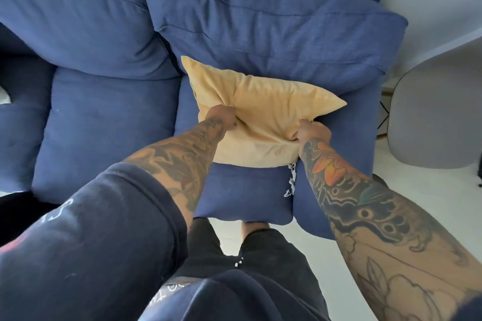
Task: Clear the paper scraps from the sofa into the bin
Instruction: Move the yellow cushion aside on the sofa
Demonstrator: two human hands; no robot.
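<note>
A yellow cushion point(263, 112) lies on the right seat of the blue sofa point(109, 122). My left hand point(223, 116) grips the cushion's fabric near its left front edge. My right hand point(313, 131) grips the fabric at its right front corner. White paper scraps point(291, 180) show in the gap just below the cushion, between the seat and the sofa's right arm, partly hidden by the cushion and my right forearm. No bin is in view.
Two large blue back cushions point(260, 21) lean behind the seats. A grey chair point(430, 117) stands on the pale floor to the sofa's right. My legs in dark shorts stand against the sofa's front edge.
</note>
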